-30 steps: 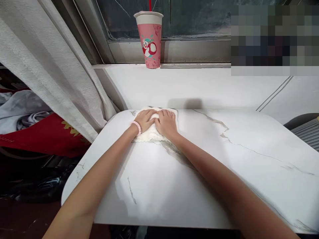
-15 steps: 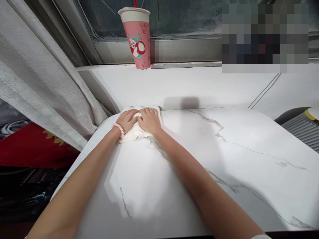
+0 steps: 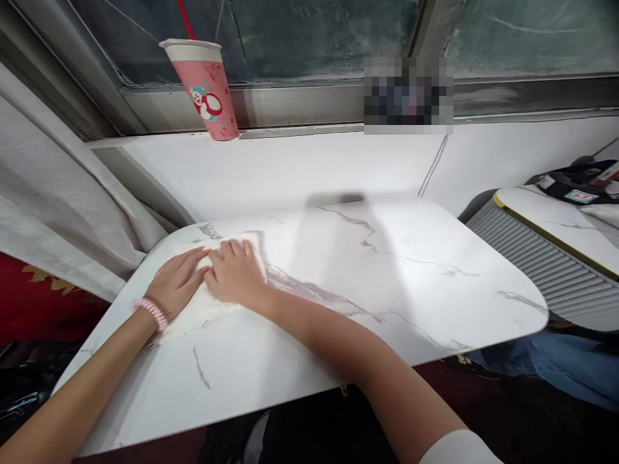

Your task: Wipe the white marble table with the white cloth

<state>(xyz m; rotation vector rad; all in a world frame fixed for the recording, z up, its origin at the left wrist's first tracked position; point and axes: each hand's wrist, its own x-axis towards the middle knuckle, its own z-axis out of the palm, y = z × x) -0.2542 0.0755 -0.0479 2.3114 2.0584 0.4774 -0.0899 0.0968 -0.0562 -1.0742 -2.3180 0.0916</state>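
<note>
A white cloth (image 3: 213, 312) lies spread on a white marble-patterned table (image 3: 300, 361), toward its left end. My left hand (image 3: 176, 280) rests flat on the cloth's left part, fingers stretched out, with a pink coiled band round the wrist. Beside it my right hand (image 3: 235, 270) presses flat on the cloth's right part, its fingers spread. The two hands meet at the thumbs. Neither hand is wrapped round the cloth; both lie palm down on top of it.
A pink paper cup (image 3: 210, 96) with a red straw stands on the window ledge behind the table. A pale curtain (image 3: 62, 193) hangs at the left. To the right is a ribbed grey cabinet (image 3: 546, 264) with a dark item on its top. A blurred patch covers part of the ledge.
Both hands have drawn the cloth back from the table's wall-side edge, nearer to me. My view has swung to the right, so more of the table's right end shows.
</note>
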